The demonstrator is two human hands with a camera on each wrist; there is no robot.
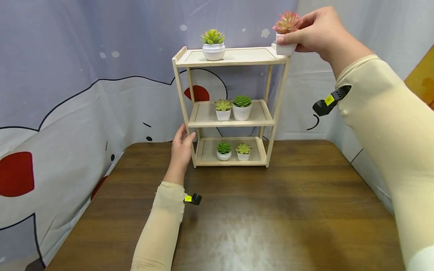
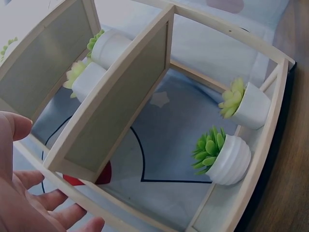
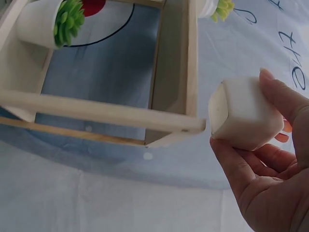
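Observation:
My right hand (image 1: 318, 32) pinches the white pot of a pink succulent (image 1: 288, 23) near the right end of the shelf's top board. In the right wrist view the white pot (image 3: 246, 113) is held between thumb and fingers, its base apart from the board's edge; its plant is hidden. My left hand (image 1: 182, 148) is at the left post of the pale wooden shelf rack (image 1: 230, 123). In the left wrist view its fingers (image 2: 50, 198) are spread and loosely bent beside that post; whether they press it I cannot tell.
A light green succulent (image 1: 213, 45) stands on the top board. Two potted succulents share the middle board, among them a dark green one (image 1: 242, 107). Two smaller ones sit on the bottom board. The rack stands on a brown wooden table (image 1: 237, 210) before a patterned curtain (image 1: 118, 45).

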